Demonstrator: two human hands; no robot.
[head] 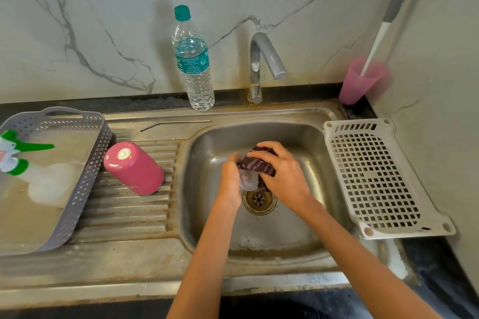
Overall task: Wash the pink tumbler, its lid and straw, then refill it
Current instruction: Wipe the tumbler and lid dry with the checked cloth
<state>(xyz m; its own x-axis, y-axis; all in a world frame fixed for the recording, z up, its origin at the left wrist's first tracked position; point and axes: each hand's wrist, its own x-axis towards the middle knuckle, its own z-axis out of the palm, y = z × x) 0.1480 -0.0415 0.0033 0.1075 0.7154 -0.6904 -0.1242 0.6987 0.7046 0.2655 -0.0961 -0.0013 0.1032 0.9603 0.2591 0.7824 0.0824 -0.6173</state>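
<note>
- My left hand [229, 176] grips the lid [247, 183]; my right hand [283, 175] clutches a scrub pad [256, 164] against it.
- The tumbler [133, 167] drains upended on the drainboard [124, 211], likely washed; the straw [176, 123] and the refill remain.

The back wall [116, 8] is pale stone with thin dark lines running across it like cracks. Another wall [440, 90] of the same stone meets it in the right corner. Below them runs a black surface [155, 102] (speckled, a bit grubby by the wall). A steel sink [261, 241] sits in it, with a ribbed draining board [124, 212] on the left, a round drain [259, 199] and a bent grey tap [261, 59] behind. Soft light shines on the steel.
</note>
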